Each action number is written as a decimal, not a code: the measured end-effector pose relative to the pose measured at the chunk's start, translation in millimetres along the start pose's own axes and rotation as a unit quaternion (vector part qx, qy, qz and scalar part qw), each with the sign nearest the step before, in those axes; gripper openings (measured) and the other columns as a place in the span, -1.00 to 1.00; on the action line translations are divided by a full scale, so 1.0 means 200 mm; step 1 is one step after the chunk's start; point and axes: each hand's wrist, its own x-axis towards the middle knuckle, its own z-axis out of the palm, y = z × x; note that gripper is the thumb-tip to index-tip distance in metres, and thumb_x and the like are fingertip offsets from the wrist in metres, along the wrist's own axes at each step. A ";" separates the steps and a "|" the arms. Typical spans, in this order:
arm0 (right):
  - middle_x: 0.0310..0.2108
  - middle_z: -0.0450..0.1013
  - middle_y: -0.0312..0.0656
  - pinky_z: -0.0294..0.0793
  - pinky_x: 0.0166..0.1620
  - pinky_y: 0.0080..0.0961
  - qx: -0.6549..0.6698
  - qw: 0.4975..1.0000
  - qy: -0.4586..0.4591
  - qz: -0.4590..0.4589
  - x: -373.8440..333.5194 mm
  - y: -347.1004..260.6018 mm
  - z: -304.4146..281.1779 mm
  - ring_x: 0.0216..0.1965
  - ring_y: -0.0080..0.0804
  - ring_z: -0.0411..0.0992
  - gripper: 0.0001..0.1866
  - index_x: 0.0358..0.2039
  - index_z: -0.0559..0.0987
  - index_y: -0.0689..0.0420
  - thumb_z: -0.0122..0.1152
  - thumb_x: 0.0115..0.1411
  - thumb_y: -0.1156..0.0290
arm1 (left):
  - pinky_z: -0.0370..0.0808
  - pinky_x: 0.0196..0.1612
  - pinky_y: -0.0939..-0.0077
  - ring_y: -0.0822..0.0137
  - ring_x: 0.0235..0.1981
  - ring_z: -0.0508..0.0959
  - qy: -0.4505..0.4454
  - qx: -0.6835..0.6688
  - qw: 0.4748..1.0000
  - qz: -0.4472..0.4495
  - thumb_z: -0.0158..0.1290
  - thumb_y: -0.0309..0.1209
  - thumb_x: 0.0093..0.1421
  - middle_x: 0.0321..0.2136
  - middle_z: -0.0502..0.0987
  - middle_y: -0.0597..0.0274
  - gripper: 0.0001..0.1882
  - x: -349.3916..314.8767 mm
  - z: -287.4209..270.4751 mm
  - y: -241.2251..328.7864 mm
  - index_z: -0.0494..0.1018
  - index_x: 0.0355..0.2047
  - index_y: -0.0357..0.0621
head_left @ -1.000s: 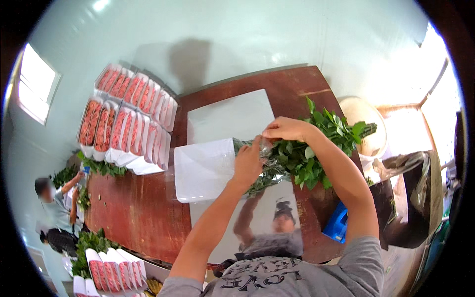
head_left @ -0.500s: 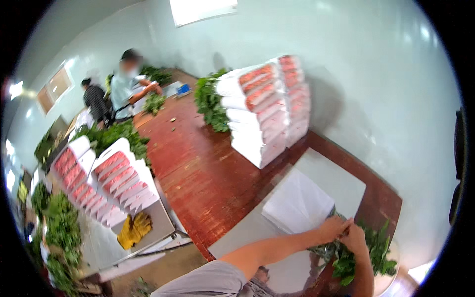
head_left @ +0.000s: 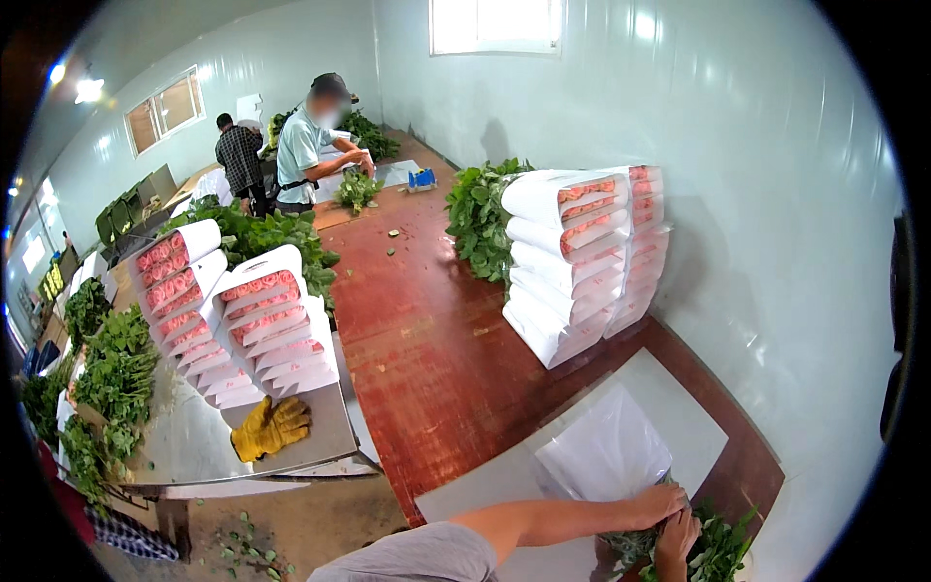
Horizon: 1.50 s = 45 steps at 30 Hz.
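A wrapped bunch lies at the lower right, its white wrapper (head_left: 609, 438) with a clear film flat on a pale grey sheet (head_left: 495, 480). Green leafy stems (head_left: 720, 545) stick out of its near end. My left hand (head_left: 659, 506) is closed round the bunch just below the wrapper, its arm reaching across from the lower left. Right beside it, my right hand (head_left: 677, 535) is closed on the same stems, fingers close to the left hand. What lies between the fingers is hidden. Whatever flowers the wrapper holds do not show.
White-wrapped bunches of pink roses (head_left: 592, 233) are stacked on the red-brown table (head_left: 417, 359) by the wall. More rose bunches (head_left: 257, 310) and a yellow glove (head_left: 270, 429) sit on a metal table at left. Two people (head_left: 308, 145) work farther back near a blue object (head_left: 421, 179).
The whole view has shifted, so the tables and stacks appear farther right and lower. Both my hands stay together at the stems below the wrapper.
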 end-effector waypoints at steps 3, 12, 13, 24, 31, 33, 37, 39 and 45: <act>-0.08 0.33 -0.07 0.26 -0.03 -0.19 -0.007 0.959 -0.241 0.147 -0.08 -0.05 -0.03 -0.05 -0.17 0.31 -0.64 -0.06 0.42 0.15 0.03 0.09 0.43 | 0.37 -0.02 0.35 0.18 -0.08 0.40 -0.018 0.014 1.000 0.007 -0.06 -0.38 0.10 -0.19 0.42 0.12 -0.81 -0.01 0.05 0.00 0.54 -0.44 -0.15; 0.28 0.17 -0.23 0.16 0.18 -0.20 -0.199 0.954 -0.219 0.057 -0.15 -0.31 -0.21 0.28 -0.32 0.13 -0.48 0.20 0.32 0.01 -0.06 0.21 0.23 | 0.13 0.20 0.11 0.16 0.04 0.34 -0.100 0.160 0.977 0.101 -0.10 -0.30 0.18 -0.17 0.49 0.24 -0.73 -0.12 0.04 -0.07 0.57 -0.32 -0.11; 0.28 0.17 -0.24 0.16 0.19 -0.19 -0.182 0.959 -0.204 0.077 -0.19 -0.27 -0.17 0.28 -0.32 0.13 -0.47 0.21 0.32 0.01 -0.06 0.21 0.22 | 0.07 0.24 0.05 0.11 0.10 0.29 -0.124 0.168 0.974 0.087 -0.12 -0.29 0.19 -0.08 0.45 0.19 -0.70 -0.12 0.00 -0.03 0.53 -0.21 -0.14; 0.14 0.32 -0.14 0.28 0.09 -0.16 -0.130 0.976 -0.109 0.140 -0.27 -0.35 -0.12 0.13 -0.23 0.31 -0.46 0.12 0.39 0.15 0.16 0.11 0.28 | -0.02 0.30 -0.06 -0.02 0.22 0.20 -0.152 0.203 0.966 0.055 -0.13 -0.29 0.18 0.16 0.30 0.01 -0.53 -0.24 -0.01 0.09 0.38 0.06 -0.23; 0.07 0.38 -0.02 0.18 0.19 -0.10 0.091 0.950 -0.103 0.280 -0.37 -0.45 -0.11 0.15 -0.06 0.27 -0.48 0.02 0.46 0.17 0.15 -0.06 0.48 | 0.32 -0.06 0.05 -0.02 -0.16 0.44 -0.074 0.060 0.995 -0.007 -0.02 -0.43 0.02 -0.28 0.49 -0.08 -0.78 -0.32 0.11 0.08 0.49 -0.32 -0.22; 0.00 0.41 -0.01 0.28 0.11 -0.14 0.165 0.932 -0.029 0.321 -0.23 -0.56 -0.32 0.06 -0.03 0.33 -0.54 -0.10 0.50 0.20 0.14 -0.13 0.53 | 0.34 -0.10 0.06 0.00 -0.18 0.44 -0.020 0.093 0.993 0.064 -0.01 -0.40 0.08 -0.30 0.50 -0.06 -0.80 -0.27 0.03 -0.05 0.53 -0.34 -0.20; -0.16 0.49 -0.07 0.44 -0.06 -0.26 0.254 0.890 0.099 0.365 -0.47 -0.90 -0.76 -0.13 -0.12 0.45 -0.74 -0.18 0.52 0.21 0.11 0.06 0.55 | 0.26 0.04 0.02 -0.01 -0.06 0.39 -0.077 0.229 0.962 0.126 -0.01 -0.37 0.14 -0.15 0.44 0.00 -0.72 -0.23 -0.30 0.04 0.53 -0.15 -0.10; -0.24 0.53 -0.08 0.50 -0.22 -0.32 0.258 0.837 0.122 0.468 -0.73 -0.92 -0.87 -0.28 -0.19 0.51 -0.79 -0.21 0.55 0.24 0.13 0.10 0.55 | 0.23 0.07 0.03 0.02 -0.02 0.35 -0.086 0.227 0.960 0.137 0.02 -0.34 0.13 -0.10 0.41 0.05 -0.66 -0.17 -0.25 0.01 0.51 -0.07 -0.07; -0.48 0.48 -0.30 0.36 -0.52 -0.68 0.335 0.509 0.223 0.761 -1.29 -0.83 -1.08 -0.59 -0.64 0.35 -0.75 -0.20 0.55 0.30 0.19 0.18 0.39 | 0.16 0.12 0.07 0.04 0.02 0.31 -0.167 0.219 0.953 0.126 0.02 -0.30 0.15 -0.05 0.40 0.06 -0.62 -0.14 -0.29 0.05 0.49 -0.01 -0.05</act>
